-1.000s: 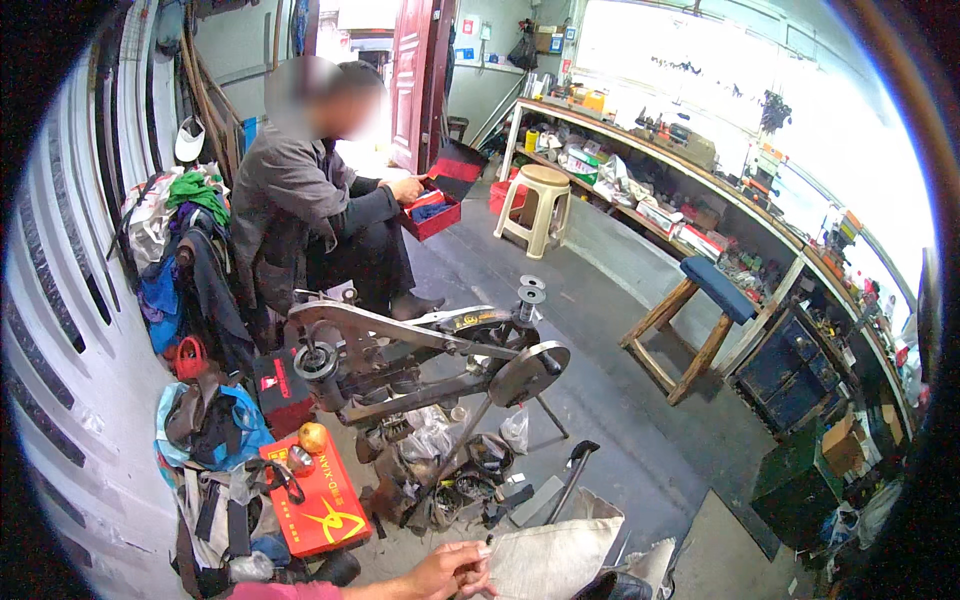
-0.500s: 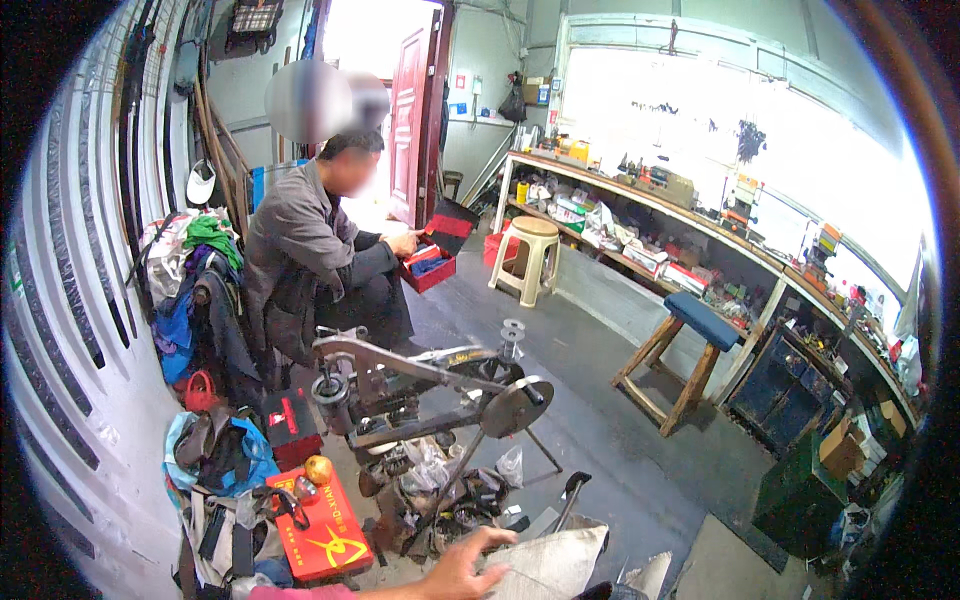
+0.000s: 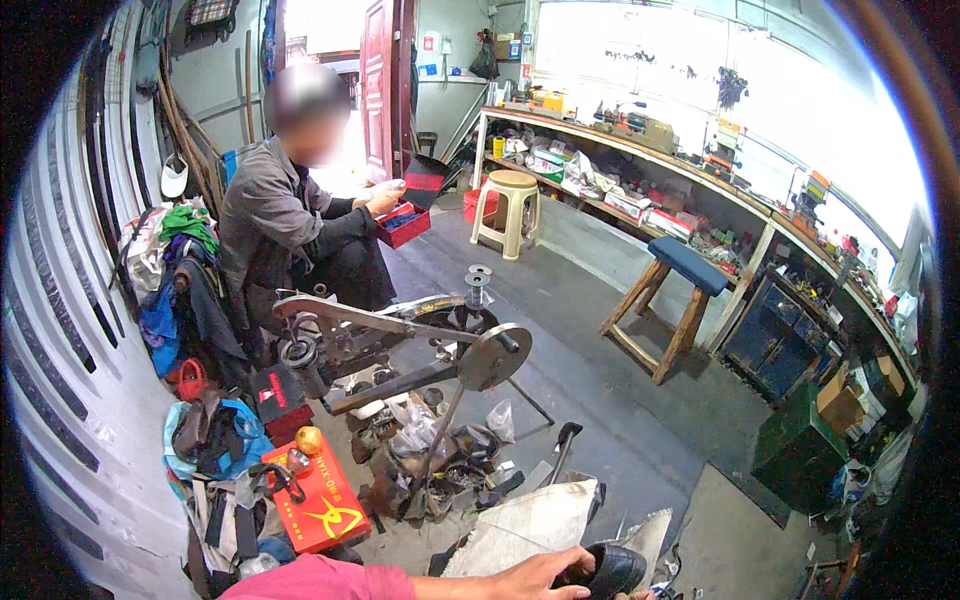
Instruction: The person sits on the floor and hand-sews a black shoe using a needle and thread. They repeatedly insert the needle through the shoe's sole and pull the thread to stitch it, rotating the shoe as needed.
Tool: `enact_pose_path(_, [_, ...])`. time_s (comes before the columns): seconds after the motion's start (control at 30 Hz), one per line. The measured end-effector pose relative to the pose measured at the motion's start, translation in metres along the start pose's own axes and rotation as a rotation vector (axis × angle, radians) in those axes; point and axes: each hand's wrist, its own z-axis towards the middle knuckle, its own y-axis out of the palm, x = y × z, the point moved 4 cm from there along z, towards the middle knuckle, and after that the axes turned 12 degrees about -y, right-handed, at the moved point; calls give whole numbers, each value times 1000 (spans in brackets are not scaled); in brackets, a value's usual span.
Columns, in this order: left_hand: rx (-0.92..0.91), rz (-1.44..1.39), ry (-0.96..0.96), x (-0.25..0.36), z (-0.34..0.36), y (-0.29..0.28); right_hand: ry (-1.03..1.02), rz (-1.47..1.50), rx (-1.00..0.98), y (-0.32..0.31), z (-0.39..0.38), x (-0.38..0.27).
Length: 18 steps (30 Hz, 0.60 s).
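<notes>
From the lower left my arm in a pink sleeve reaches across. My left hand is at the opening of a black leather shoe, its fingers curled over the edge and partly hidden there. The shoe lies low in the view, beside a pale worn cloth draped in front of me. Only a sliver of what looks like my right hand shows at the bottom edge, under the shoe; its fingers are mostly cut off.
A hand-cranked shoe-repair machine stands ahead, with scraps and bags beneath. On the left lies a red box. Another person squats beyond, handling an open red box. A blue-topped stool and a workbench stand right.
My left hand has moved right and down, from spread fingers above the cloth to the black shoe. The view has shifted, and more of the shoe shows.
</notes>
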Motion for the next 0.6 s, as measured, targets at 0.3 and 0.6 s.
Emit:
enact_pose_path(0.3, [-79,311,-49,-12,10,12,-94,112,43,2,4,-1])
enact_pose_path(0.6, [-182,439,-72,-9,15,14,-42,75,12,3,2,4])
